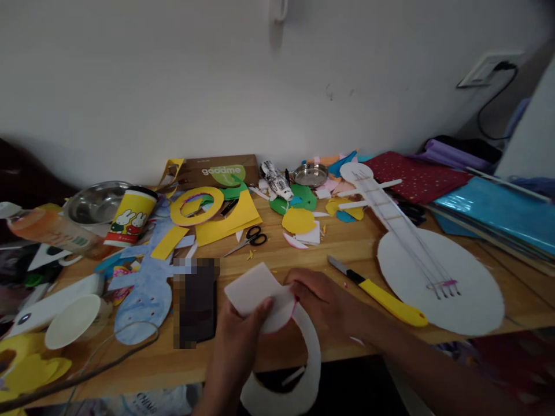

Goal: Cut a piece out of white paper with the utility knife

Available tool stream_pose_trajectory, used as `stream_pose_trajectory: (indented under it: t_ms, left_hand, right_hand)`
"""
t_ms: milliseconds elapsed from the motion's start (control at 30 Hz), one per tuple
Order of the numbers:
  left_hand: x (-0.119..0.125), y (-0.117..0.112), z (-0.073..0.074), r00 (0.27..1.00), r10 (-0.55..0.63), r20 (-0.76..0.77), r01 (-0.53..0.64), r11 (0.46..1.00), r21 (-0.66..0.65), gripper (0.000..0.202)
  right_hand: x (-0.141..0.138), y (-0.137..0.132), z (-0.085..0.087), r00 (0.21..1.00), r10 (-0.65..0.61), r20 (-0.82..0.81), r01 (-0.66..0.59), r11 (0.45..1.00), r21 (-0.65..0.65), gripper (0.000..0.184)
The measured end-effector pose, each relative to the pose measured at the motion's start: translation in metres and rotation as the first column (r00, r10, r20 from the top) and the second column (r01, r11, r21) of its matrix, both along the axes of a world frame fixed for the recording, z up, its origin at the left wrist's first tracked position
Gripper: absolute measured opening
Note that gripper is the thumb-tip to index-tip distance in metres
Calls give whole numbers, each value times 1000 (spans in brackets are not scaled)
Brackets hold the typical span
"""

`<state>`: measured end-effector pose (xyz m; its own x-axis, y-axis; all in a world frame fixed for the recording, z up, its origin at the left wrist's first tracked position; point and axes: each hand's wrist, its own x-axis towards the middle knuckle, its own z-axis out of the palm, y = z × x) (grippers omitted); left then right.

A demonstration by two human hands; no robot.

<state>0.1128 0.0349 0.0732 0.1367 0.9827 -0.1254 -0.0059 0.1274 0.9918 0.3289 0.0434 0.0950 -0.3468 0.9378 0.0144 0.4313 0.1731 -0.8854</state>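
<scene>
both hands meet over the front edge of the wooden table (pixel 347 248), and the grip is closed: the left hand (pixel 236 341) pinches the white foam piece (pixel 260 292) from below with the thumb on top, and the right hand (pixel 323 300) presses on its right side with fingers folded down. below the grip, toward the person, a curved white foam strip (pixel 310 370) hangs over the table edge; i cannot tell if it is joined to the piece or only lies under it. to do this step well, i judge it is good to keep the thumbs near the rounded edge with the thin red line, so the soft foam does not bend, and to hold the two layers flat together. just right of the grip lies a yellow utility knife (pixel 385 297), its blade end toward the hands, so the right wrist should stay clear of it. left of the grip is a dark phone (pixel 197 303). farther behind the grip are black scissors (pixel 251 238), and to the far right a white paper guitar (pixel 433 277).
</scene>
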Motion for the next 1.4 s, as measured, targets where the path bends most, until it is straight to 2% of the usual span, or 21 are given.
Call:
stream_pose_trajectory:
  t_ms: [33,67,100,133,167,200,233,267,300,367,467,567,667,767,833,900,967,1033,1167,1400]
  left_hand:
    - [-6,2,-5,985,-70,-155,100,976,196,29]
    - [-12,7,-8,958,-132,-255,214,921,325,26]
    - [-18,13,-11,922,-195,-333,331,845,420,28]
    - [-22,21,-12,831,-215,-513,504,681,531,38]
    - [-25,31,-13,713,-172,-679,652,517,554,48]
    - [-27,41,-14,589,-77,-805,762,385,520,54]
    - [-26,51,-16,470,24,-882,839,299,455,58]
    - [-25,61,-19,379,89,-921,883,262,389,59]
    - [-24,70,-22,314,123,-941,906,256,336,59]
    - [-20,81,-31,232,114,-966,922,290,256,64]
    - [-19,83,-42,172,64,-983,911,369,183,83]
    - [-21,77,-43,205,70,-976,877,430,215,86]
    - [-23,71,-42,252,92,-963,818,512,263,71]
    - [-22,66,-43,260,86,-962,800,539,264,59]
    - [-17,62,-45,276,91,-957,789,547,280,51]
    - [-10,57,-47,309,106,-945,756,576,312,40]
    - [-2,51,-50,333,122,-935,715,614,335,36]
    - [6,46,-54,336,137,-932,678,652,341,41]
    - [13,41,-56,330,142,-933,639,694,332,38]
    - [14,39,-55,346,162,-924,634,685,358,34]
  right_hand:
    - [16,-5,-3,982,-57,182,42,996,85,26]
    - [34,-12,-8,917,-173,360,99,972,214,23]
    - [53,-20,-14,791,-304,531,170,943,286,23]
    - [72,-29,-23,637,-402,658,233,914,332,28]
    - [89,-39,-32,478,-465,745,282,885,371,31]
    - [103,-48,-41,380,-455,805,291,885,363,32]
    - [114,-56,-50,358,-413,837,266,905,332,32]
    - [121,-62,-57,349,-380,857,228,921,316,33]
    - [124,-67,-63,354,-352,867,188,934,302,34]
    - [121,-70,-69,372,-334,866,122,943,311,37]
    - [107,-66,-67,422,-331,844,66,940,336,35]
    - [90,-59,-60,494,-373,786,86,920,382,38]
    - [71,-45,-53,651,-356,670,152,926,345,45]
    - [50,-18,-45,825,-205,526,119,974,194,42]
    - [36,7,-40,877,-68,476,25,995,97,36]
    - [23,33,-35,858,85,507,-92,996,-11,25]
    - [15,54,-31,821,117,559,-112,993,-43,23]
    - [9,67,-28,795,126,594,-126,991,-42,26]
    - [4,69,-29,751,153,642,-160,986,-47,27]
    - [-3,67,-30,701,156,696,-150,986,-71,31]
